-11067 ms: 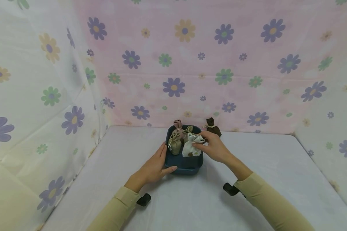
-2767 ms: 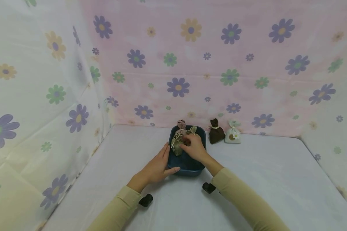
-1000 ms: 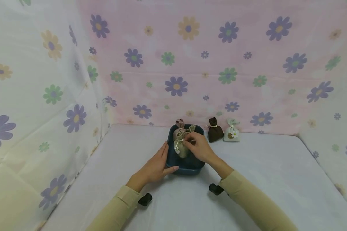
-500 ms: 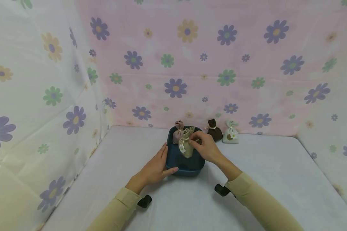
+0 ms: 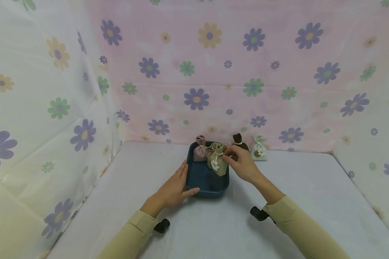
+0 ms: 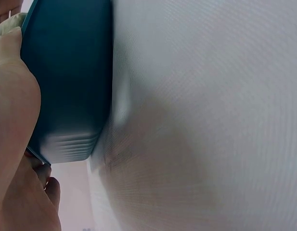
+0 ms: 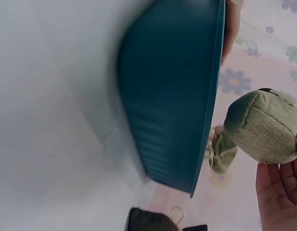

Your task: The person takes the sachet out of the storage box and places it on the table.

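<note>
My right hand (image 5: 243, 163) pinches the tied neck of an olive cloth sachet (image 5: 219, 165) with a white flower. The sachet hangs over the right part of a dark blue basin (image 5: 201, 176); its rounded base shows in the right wrist view. Another green sachet (image 7: 223, 154) is partly hidden behind it. A mauve sachet (image 5: 200, 153) stands at the basin's back left. Against the basin's left near corner rests my left hand (image 5: 170, 187), fingers straight along the side and thumb over the front rim (image 6: 27, 19).
Behind my right hand stands a dark brown sachet (image 5: 242, 145), partly covered. To its right is a white sachet (image 5: 260, 151) with a flower. A pale cloth covers the table (image 5: 194, 230), and flowered curtains (image 5: 220, 72) rise behind and at both sides.
The white sachet has gone from the basin to the table beside the brown one. My right hand has since lifted the olive sachet and carried it rightward. My left hand stays at the basin.
</note>
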Available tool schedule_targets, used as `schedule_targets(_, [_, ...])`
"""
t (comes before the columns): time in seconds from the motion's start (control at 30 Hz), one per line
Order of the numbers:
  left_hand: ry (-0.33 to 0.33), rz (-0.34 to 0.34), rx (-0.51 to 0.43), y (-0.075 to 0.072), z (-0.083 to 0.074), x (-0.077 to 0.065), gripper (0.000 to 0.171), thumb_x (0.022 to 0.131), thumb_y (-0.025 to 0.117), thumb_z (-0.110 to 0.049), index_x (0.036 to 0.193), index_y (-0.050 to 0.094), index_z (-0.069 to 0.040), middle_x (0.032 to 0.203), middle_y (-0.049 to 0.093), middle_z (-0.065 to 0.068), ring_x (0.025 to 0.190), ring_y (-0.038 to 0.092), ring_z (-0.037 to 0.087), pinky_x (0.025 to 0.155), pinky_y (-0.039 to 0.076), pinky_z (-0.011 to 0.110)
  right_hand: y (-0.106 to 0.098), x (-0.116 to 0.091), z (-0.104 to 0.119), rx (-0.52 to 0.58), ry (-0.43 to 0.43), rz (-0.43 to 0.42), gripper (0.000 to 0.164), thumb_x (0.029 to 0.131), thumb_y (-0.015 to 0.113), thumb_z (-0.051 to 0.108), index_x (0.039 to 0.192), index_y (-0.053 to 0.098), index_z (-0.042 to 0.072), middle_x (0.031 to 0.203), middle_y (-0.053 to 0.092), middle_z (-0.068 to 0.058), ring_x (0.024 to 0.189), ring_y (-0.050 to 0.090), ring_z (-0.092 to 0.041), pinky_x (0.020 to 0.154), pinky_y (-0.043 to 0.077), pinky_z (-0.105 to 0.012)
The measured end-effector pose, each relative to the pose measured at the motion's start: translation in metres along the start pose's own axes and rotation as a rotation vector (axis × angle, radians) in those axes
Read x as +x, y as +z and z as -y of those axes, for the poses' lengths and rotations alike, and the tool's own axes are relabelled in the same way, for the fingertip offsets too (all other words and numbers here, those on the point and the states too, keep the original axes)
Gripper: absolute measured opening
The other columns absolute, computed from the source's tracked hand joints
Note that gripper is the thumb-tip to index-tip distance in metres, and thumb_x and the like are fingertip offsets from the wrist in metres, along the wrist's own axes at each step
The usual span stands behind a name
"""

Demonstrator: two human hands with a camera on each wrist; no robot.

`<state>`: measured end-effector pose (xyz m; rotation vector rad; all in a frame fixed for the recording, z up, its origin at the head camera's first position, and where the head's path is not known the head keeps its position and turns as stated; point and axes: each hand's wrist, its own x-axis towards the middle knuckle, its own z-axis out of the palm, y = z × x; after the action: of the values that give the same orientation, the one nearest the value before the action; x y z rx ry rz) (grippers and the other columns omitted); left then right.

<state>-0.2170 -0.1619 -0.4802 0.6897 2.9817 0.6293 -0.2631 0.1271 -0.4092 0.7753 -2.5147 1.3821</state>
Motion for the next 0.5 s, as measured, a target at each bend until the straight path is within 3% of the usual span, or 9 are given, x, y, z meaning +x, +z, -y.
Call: schedule_targets(0.5, [-0.013, 0.016, -0.001, 0.000, -0.001, -0.001, 0.111, 0.096, 0.044, -0.076, 0.162, 0.006, 0.004, 0.171, -0.002, 0.017, 0.157, 0.011, 0.028, 0.124, 0.023, 0.044, -0.032, -0.016, -0.021, -0.085, 0.036, -0.044, 0.011, 0.102, 0.063, 0.008, 0.109, 0.067, 0.000, 0.104, 0.069, -0.013, 0.099, 0.066, -0.029, 0.089, 0.054, -0.048])
